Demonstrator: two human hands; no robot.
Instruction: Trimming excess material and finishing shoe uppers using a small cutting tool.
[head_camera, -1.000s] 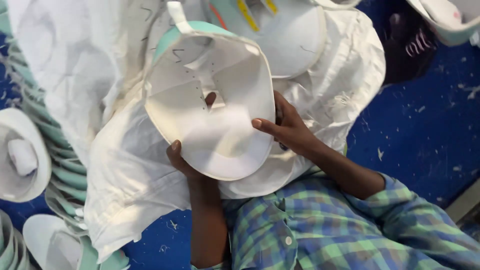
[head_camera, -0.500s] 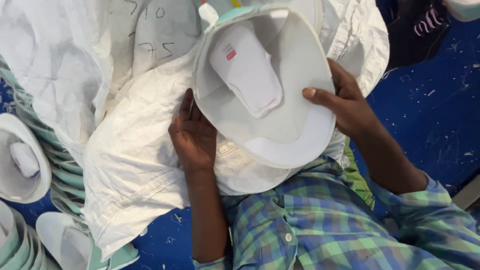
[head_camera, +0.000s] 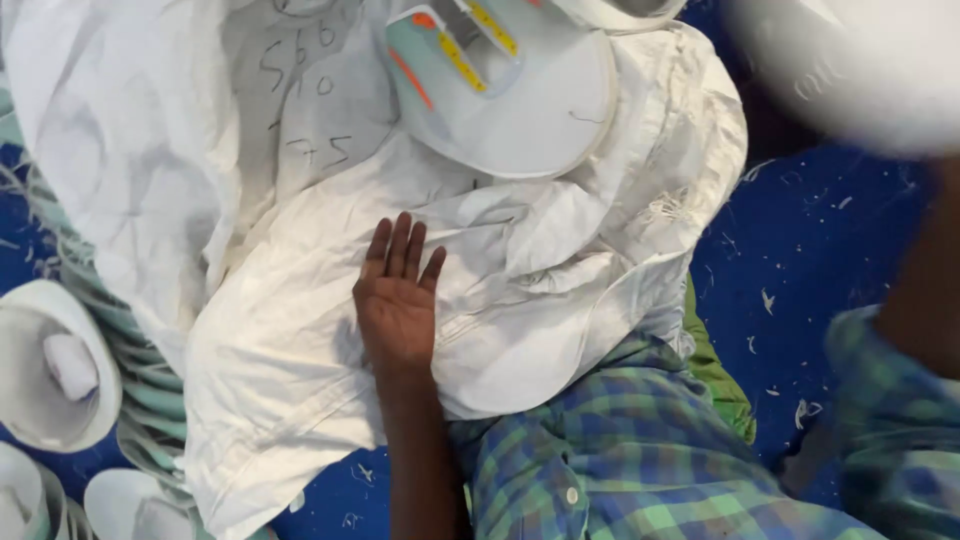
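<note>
A: A blue floor (head_camera: 800, 260) strewn with pale shreds is seen, with a crumpled white woven sack (head_camera: 300, 300) spread over it and over the lap.

B: And the hands?

A: The left hand (head_camera: 397, 300) is laid flat on the sack, fingers straight and close together, nothing pinched. The right hand is not clearly shown; only a dark forearm (head_camera: 925, 290) is made out at the right edge, under a blurred white cap piece (head_camera: 850, 65) raised at the top right corner. Whether that piece is gripped cannot be told.

B: What else is lying there?

A: A white cap part with mint, orange and yellow strips (head_camera: 500, 80) is rested at the sack's top edge. Stacks of mint-edged white brims (head_camera: 100, 370) are piled along the floor's left edge.

B: How is this handled well?

A: The sack is probably best kept pressed flat, so the pieces on it are not slid off while the raised one is moved.
</note>
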